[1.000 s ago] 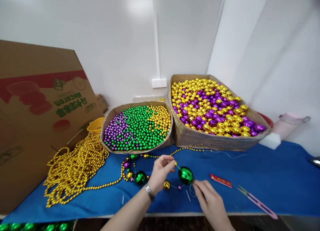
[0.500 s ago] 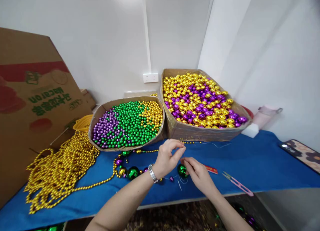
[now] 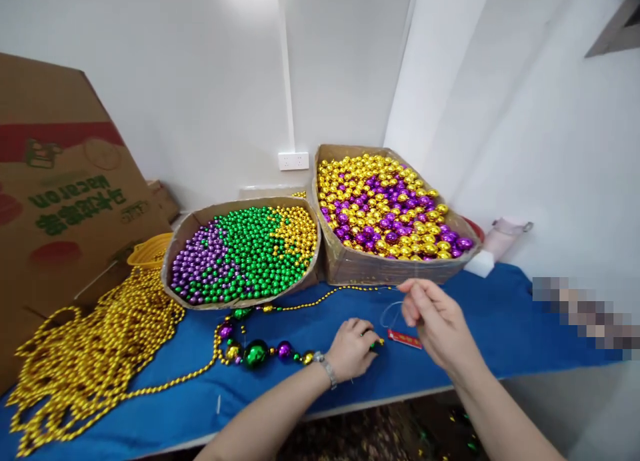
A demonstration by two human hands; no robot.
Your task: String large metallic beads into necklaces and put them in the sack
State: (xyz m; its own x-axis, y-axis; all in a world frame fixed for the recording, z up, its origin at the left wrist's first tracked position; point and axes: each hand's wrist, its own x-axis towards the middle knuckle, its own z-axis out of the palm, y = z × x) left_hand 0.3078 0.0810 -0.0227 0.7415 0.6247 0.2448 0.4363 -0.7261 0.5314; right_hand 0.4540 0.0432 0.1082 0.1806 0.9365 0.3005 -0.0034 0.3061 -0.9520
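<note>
Green, purple and gold beads (image 3: 256, 354) run leftward from the nearer left hand (image 3: 353, 350), grip unclear; the right hand (image 3: 434, 316) pinches thread (image 3: 388, 306).

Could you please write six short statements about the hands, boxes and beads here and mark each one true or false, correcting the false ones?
1. The smaller box holds purple, green and gold beads. True.
2. The larger box holds only green beads. False: the larger box holds gold and purple beads.
3. The left hand has a silver-coloured band at its wrist. True.
4. Both hands lie flat on the table. False: the right hand is raised, its fingers pinched together.
5. Gold strands are heaped left of the smaller box. True.
6. The red strip lies inside the larger box. False: the red strip lies on the blue cloth.
</note>
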